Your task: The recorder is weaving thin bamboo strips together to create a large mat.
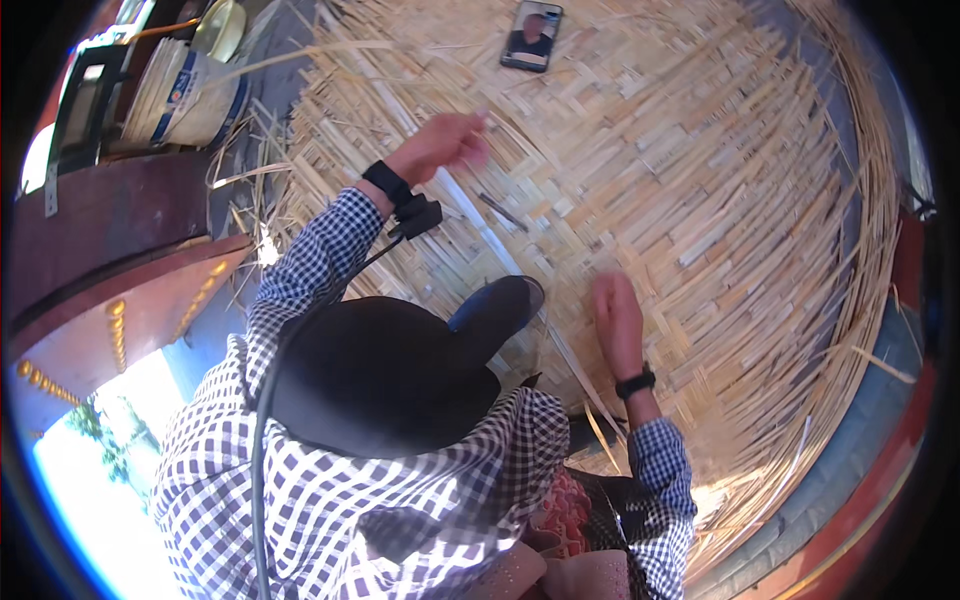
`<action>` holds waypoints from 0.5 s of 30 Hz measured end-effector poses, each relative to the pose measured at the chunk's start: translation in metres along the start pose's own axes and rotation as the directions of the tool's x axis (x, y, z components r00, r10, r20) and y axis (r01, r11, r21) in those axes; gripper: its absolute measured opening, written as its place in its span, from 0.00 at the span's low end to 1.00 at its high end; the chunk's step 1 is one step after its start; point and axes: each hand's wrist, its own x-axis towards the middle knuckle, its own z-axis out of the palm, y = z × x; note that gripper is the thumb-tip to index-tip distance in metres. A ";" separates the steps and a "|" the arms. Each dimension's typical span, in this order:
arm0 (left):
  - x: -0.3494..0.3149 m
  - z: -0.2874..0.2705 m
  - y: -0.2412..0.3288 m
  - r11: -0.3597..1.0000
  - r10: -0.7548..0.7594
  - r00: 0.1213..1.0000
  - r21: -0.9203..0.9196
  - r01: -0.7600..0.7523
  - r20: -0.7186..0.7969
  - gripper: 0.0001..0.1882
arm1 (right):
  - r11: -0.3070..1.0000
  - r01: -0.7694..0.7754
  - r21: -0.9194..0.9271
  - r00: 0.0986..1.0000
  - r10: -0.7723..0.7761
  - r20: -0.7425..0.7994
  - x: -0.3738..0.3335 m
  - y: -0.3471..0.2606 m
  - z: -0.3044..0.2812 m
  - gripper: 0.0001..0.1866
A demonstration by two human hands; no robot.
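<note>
A large woven mat of pale split strips [700, 190] spreads in front of me. My left hand [448, 142] is over its left part, fingers smeared by motion; whether they grip anything cannot be told. Under that hand, a long pale strip [478, 222] runs slantwise toward my foot. A thin dark stick-like piece [502, 213] lies beside the strip. Farther right and nearer to me, my right hand [617, 312] is low on the weave, its fingers together and curled down. Their tips are hidden, so what they may hold does not show.
My dark shoe [508, 305] rests on the mat between my hands. A phone [531, 36] lies at the far edge. Loose strip ends [850, 200] stick out along the right rim. At the far left stand a pale bucket [200, 100] and dark red woodwork [115, 210].
</note>
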 end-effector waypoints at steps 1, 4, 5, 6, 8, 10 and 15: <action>0.000 0.005 -0.006 0.995 -0.058 0.990 0.090 0.047 0.130 0.23 | 0.986 0.052 -0.159 0.997 -0.043 0.058 -0.031 0.002 -0.004 0.13; -0.028 0.038 -0.032 0.990 -0.107 0.939 0.121 0.071 0.327 0.17 | 0.884 0.188 -0.428 0.964 -0.083 0.251 -0.080 0.011 0.001 0.16; -0.036 0.055 -0.039 0.994 -0.070 0.888 0.108 0.023 0.455 0.18 | 0.878 0.164 -0.450 0.971 -0.063 0.232 -0.087 0.010 0.000 0.16; -0.045 0.061 -0.051 0.989 -0.102 0.848 0.145 0.031 0.519 0.18 | 0.875 0.154 -0.459 0.973 -0.054 0.224 -0.091 0.010 0.003 0.16; -0.059 0.079 -0.058 0.998 -0.061 0.746 0.058 0.031 0.663 0.20 | 0.889 0.137 -0.437 0.980 -0.057 0.192 -0.103 0.013 -0.006 0.15; -0.070 0.084 -0.071 0.989 -0.101 0.669 0.003 0.146 0.736 0.27 | 0.901 0.146 -0.409 0.985 -0.096 0.140 -0.084 0.016 -0.017 0.15; -0.077 0.078 -0.079 0.867 -0.211 0.650 -0.167 0.469 0.730 0.30 | 0.996 -0.074 -0.041 0.980 0.081 0.182 -0.076 -0.029 -0.099 0.08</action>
